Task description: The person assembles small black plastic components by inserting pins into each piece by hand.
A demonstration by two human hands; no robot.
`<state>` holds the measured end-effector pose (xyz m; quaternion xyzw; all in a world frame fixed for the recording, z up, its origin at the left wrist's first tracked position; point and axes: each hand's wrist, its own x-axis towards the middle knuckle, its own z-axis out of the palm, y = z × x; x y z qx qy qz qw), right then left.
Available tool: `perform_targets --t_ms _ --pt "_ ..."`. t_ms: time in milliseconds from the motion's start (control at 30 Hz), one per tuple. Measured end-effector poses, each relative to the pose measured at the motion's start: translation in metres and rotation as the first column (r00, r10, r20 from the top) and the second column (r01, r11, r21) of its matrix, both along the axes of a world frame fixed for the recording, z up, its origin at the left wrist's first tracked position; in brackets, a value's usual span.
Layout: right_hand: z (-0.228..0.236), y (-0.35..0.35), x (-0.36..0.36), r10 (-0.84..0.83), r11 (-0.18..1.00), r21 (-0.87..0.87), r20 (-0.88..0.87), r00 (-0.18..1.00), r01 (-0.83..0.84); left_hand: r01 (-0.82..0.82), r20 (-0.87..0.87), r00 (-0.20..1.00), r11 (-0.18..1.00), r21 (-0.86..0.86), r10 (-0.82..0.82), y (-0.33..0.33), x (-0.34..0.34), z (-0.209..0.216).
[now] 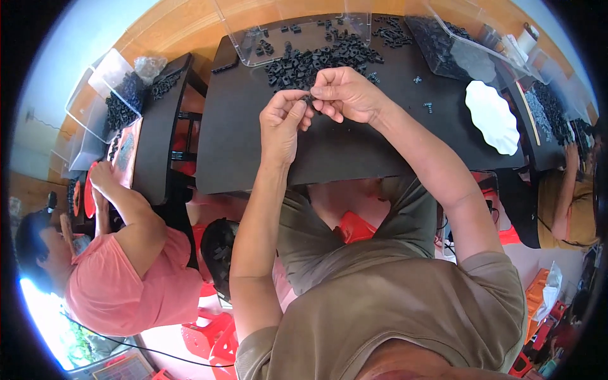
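Observation:
Both hands meet over the dark table (247, 145), just in front of a heap of small black plastic parts (323, 63). Between thumb and fingers, my left hand (282, 117) pinches a small black plastic part (309, 100). My right hand (347, 94) is closed with thumb and forefinger together at that same part; whatever sits in its fingertips is too small to name. Small metal pieces (429, 107) lie on the table to the right of my right hand.
A clear plastic bin (253, 61) lies behind the heap. At the right are a white scalloped dish (492, 118) and another clear bin (437, 47) of black parts. A person in pink (133, 285) works at the left table; another person's arm (565, 190) shows at far right.

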<state>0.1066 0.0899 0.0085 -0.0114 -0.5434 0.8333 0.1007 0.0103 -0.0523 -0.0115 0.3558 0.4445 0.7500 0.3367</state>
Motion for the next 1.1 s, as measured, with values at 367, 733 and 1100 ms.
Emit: perform_targets --t_ms 367,733,1100 --pt "-0.006 -0.003 -0.002 0.049 0.994 -0.098 0.035 0.998 -0.046 -0.064 -0.018 0.998 0.998 0.025 0.065 0.000 -0.003 -0.004" --pt "-0.001 -0.014 0.001 -0.044 0.998 0.035 0.023 0.999 0.043 -0.161 -0.214 0.964 0.987 0.003 0.158 -0.005 -0.001 0.001" --pt "-0.004 -0.009 -0.005 -0.005 0.999 0.042 0.023 1.000 0.004 -0.140 -0.175 0.976 0.988 -0.063 0.127 -0.004 -0.004 0.005"
